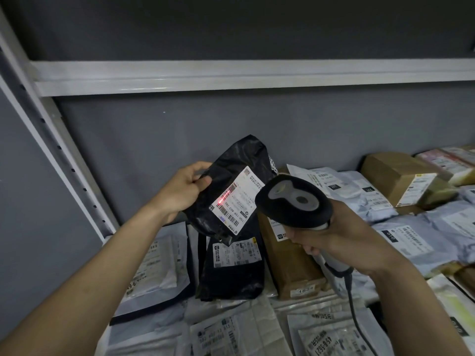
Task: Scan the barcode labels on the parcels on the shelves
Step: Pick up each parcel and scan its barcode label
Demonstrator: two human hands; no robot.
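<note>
My left hand (183, 189) grips the left edge of a black plastic parcel (232, 163) and holds it up above the shelf. Its white barcode label (237, 201) faces me, and a red laser line falls across the label's left barcode. My right hand (341, 236) holds the handle of a black and grey barcode scanner (294, 202), whose head points at the label from the right. The scanner's cable (356, 314) hangs down below my right wrist.
The shelf below holds several parcels: another black bag (231, 268), a brown box (290, 260), grey and white mailers (154, 265), and a cardboard box (401, 176) at the back right. A white shelf beam (231, 75) runs overhead and a perforated upright (64, 160) stands at left.
</note>
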